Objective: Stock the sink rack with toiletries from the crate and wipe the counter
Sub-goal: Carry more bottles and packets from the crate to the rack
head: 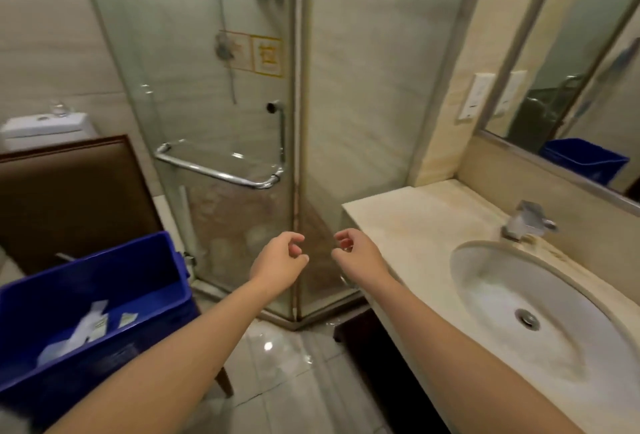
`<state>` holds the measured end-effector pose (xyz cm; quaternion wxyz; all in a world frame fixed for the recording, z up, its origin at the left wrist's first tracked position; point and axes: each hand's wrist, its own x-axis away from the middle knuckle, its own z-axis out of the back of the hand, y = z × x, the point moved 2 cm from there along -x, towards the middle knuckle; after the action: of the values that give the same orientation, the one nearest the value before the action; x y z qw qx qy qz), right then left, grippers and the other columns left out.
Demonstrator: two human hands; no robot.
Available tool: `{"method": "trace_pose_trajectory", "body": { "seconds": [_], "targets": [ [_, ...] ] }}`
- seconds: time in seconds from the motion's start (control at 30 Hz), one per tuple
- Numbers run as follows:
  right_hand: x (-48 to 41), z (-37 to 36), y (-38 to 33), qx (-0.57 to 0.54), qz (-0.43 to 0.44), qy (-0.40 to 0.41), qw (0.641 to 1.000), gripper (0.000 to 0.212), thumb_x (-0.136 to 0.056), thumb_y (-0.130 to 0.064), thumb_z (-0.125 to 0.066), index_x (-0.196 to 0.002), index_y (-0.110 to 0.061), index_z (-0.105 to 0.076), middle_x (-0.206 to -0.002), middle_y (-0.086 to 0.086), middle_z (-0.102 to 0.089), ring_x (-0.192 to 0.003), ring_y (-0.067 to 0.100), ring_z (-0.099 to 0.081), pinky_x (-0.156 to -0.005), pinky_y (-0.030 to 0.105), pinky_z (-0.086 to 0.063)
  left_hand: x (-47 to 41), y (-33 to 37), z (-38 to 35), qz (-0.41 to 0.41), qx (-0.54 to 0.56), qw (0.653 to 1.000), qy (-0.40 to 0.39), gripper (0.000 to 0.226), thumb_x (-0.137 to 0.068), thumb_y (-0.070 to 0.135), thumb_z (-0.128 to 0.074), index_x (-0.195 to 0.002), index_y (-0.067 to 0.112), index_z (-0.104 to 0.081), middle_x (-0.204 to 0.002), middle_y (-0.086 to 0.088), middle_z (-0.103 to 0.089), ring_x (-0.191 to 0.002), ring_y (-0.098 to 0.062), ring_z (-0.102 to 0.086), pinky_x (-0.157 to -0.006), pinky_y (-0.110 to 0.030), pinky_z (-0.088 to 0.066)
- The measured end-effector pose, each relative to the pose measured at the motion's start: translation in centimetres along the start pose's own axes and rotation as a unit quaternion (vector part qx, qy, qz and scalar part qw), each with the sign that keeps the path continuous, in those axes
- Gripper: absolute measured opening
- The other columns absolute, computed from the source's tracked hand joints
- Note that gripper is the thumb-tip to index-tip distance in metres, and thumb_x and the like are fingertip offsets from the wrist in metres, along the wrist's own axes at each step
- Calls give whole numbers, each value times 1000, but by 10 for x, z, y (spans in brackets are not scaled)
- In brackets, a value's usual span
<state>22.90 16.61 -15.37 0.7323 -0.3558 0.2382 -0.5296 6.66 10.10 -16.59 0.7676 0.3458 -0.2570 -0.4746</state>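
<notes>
A blue plastic crate (162, 253) stands at the lower left on a chair. Inside it lie several pale toiletry packets (86, 326). The beige stone counter (405, 225) runs along the right, with an oval white sink (491, 281) and a chrome tap (526, 220). My left hand (278, 262) and my right hand (356, 251) hover side by side in mid-air in front of the glass shower door. Both have loosely curled fingers and hold nothing. The left hand is to the right of the crate. The right hand is just left of the counter's near corner. No rack is in view.
A glass shower enclosure (225, 104) with a chrome towel bar (214, 170) fills the middle. A brown chair back (72, 198) and a white toilet tank (45, 125) are at the left. A mirror (581, 63) hangs above the counter. The floor tiles (277, 364) look wet.
</notes>
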Motion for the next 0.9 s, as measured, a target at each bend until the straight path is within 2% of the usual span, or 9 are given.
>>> {"method": "trace_pose_trajectory", "body": {
  "seconds": [0.1,0.27,0.43,0.5,0.63,0.7,0.9],
  "targets": [
    [-7,-31,-23,12,20,-46,999,32,-84,-23,-59,-116,-23,-60,-110,-3,-60,-99,12,-58,-87,33,-49,5,-27,28,39,-2,999,28,38,-85,31,-66,-121,30,-57,-97,13,-62,-91,-7,-60,-85,-33,-51],
    [-26,-81,-59,18,73,-121,990,33,-86,-19,-60,-118,-20,-60,-111,-1,-60,-96,10,-56,-79,26,-44,11,-64,64,109,20,992,67,40,-89,32,-63,-127,31,-51,-105,14,-60,-93,-3,-58,-71,-24,-45],
    [-51,-131,-93,21,121,-195,973,31,-87,-20,-62,-117,-20,-60,-110,-1,-60,-94,10,-57,-75,23,-43,16,-98,99,170,64,976,120,44,-90,27,-64,-131,27,-51,-105,13,-61,-96,-4,-58,-86,-31,-51],
    [-59,-150,-108,20,142,-223,964,30,-87,-19,-63,-117,-21,-60,-109,-2,-59,-92,9,-56,-71,21,-42,18,-108,113,192,71,968,143,43,-91,25,-63,-131,26,-50,-106,12,-60,-95,-5,-57,-84,-30,-50],
    [-73,-182,-136,8,175,-283,943,29,-88,-20,-64,-116,-23,-59,-110,-4,-59,-96,8,-57,-75,23,-47,15,-128,136,234,72,950,195,44,-91,25,-64,-132,27,-49,-99,15,-58,-94,-5,-57,-86,-31,-50],
    [-79,-198,-147,9,189,-308,932,29,-88,-23,-64,-116,-23,-58,-109,-5,-59,-94,6,-57,-73,23,-48,15,-137,144,251,68,940,220,43,-91,27,-63,-131,28,-49,-100,16,-58,-93,-4,-57,-81,-28,-50],
    [-90,-238,-168,26,244,-364,898,35,-88,-17,-63,-122,-22,-59,-109,-5,-58,-100,10,-57,-82,28,-51,21,-162,157,299,76,905,293,41,-90,27,-64,-130,27,-51,-107,10,-60,-96,-6,-57,-80,-25,-46]
  ]
}}
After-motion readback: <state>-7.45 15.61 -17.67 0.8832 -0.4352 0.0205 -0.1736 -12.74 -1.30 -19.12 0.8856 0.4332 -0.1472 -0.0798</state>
